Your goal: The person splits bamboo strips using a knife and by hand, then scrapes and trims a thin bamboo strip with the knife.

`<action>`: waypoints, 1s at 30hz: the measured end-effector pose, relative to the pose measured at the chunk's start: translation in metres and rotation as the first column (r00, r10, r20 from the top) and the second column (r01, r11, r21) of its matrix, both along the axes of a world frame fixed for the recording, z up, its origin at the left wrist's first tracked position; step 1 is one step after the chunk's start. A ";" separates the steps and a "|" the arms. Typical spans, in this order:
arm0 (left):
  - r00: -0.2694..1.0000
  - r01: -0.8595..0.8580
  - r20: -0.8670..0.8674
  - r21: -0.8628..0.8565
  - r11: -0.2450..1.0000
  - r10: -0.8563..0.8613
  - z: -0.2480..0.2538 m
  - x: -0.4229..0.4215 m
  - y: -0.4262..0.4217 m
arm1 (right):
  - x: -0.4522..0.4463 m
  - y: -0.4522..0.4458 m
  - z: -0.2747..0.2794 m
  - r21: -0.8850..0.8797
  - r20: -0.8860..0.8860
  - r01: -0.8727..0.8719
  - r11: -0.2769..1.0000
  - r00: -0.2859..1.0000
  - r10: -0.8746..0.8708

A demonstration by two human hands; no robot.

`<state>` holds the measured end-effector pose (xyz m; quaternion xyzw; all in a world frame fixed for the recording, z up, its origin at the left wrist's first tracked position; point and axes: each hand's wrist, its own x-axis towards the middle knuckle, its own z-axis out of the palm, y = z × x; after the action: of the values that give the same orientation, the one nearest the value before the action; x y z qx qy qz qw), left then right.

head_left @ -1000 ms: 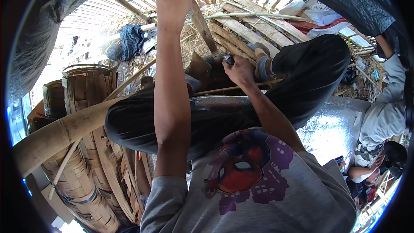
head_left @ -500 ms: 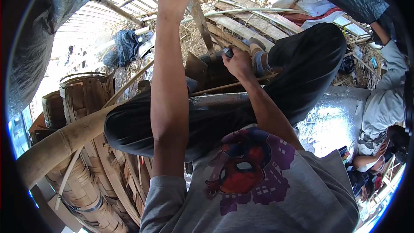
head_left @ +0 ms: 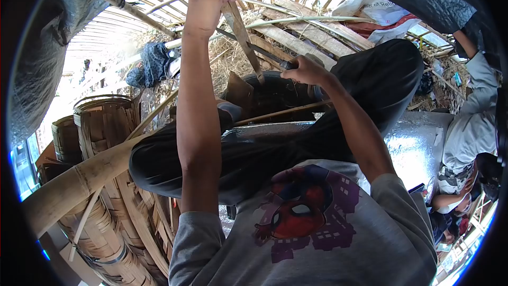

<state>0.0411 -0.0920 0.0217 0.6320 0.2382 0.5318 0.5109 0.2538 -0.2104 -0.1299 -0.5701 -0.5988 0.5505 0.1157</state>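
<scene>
My left hand (head_left: 213, 2) is closed around the upper part of a flat wooden strip (head_left: 239, 29) at the top of the view. The strip slants down to the right, its lower end by a dark round object (head_left: 275, 87) between my legs. My right hand (head_left: 307, 70) grips the dark handle of a long-bladed knife (head_left: 269, 54). The blade points up and left, crossing the strip below my left hand; whether it touches the wood I cannot tell. A brown piece of board (head_left: 239, 90) stands beside the dark object.
A thick bamboo pole (head_left: 84, 172) runs along the left, with rolled woven bamboo (head_left: 106, 222) under it. Planks (head_left: 296, 34) lie ahead over straw. A dark cloth bundle (head_left: 151, 63) sits at left. Another person (head_left: 468, 137) is at the right, near a shiny silver sheet (head_left: 407, 143).
My right hand has moved right and the knife has swung, so its blade now shows across the strip. My left hand and the strip have come slightly lower into view.
</scene>
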 end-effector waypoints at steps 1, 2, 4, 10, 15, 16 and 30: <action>0.994 0.102 0.036 0.009 0.995 -0.102 -0.002 -0.002 0.003 | 0.002 0.005 0.000 -0.097 0.051 -0.029 0.995 0.998 0.034; 0.994 0.104 0.034 0.008 0.995 -0.104 -0.006 -0.003 0.003 | 0.005 0.009 -0.001 -0.088 0.018 -0.044 0.995 0.999 0.046; 0.994 0.011 0.106 0.017 1.000 -0.013 -0.008 0.000 0.002 | 0.003 0.013 -0.002 0.059 0.127 -0.032 0.998 0.992 0.025; 0.979 -0.188 0.073 -0.037 0.981 0.191 -0.008 0.012 0.003 | -0.016 0.013 -0.006 0.349 0.410 0.002 0.937 0.899 -0.155; 0.989 -0.140 0.040 -0.003 0.990 0.140 -0.014 0.009 0.008 | -0.020 0.020 -0.019 0.373 0.435 0.018 0.928 0.880 -0.192; 0.991 -0.130 0.014 -0.035 0.991 0.130 -0.014 0.008 0.006 | -0.021 0.018 -0.027 0.402 0.404 0.050 0.914 0.886 -0.226; 0.946 -0.316 0.057 -0.044 0.948 0.318 -0.033 0.017 -0.002 | -0.029 -0.022 -0.006 0.522 0.430 0.075 0.850 0.838 -0.337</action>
<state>0.0576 -0.0937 -0.0108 0.5595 0.3294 0.6227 0.4367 0.2246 -0.2326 -0.1362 -0.7096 -0.6588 0.1970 0.1540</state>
